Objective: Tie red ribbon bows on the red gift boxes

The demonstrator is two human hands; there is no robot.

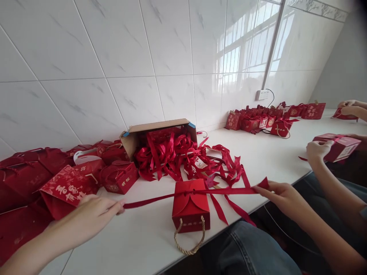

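Observation:
In front of me a small red gift box (191,206) stands on the white table, its curved top flaps folded together and a gold rope handle (189,250) hanging toward me. A red ribbon (223,191) threads through holes in its top and stretches out to both sides. My left hand (97,212) pinches one end, off to the left of the box. On the right, my right hand (282,194) holds the other end between thumb and fingers. Behind the box lies a heap of loose red ribbons (169,152), spilling from a cardboard carton (127,147) on its side.
Several red gift boxes (120,176) crowd the table's left side. Another group (252,122) stands along the tiled wall at the right. A co-worker's hands (318,151) hold a red box (341,147); farther off, another person's hands (349,107) work. The table edge runs beside my knee (252,248).

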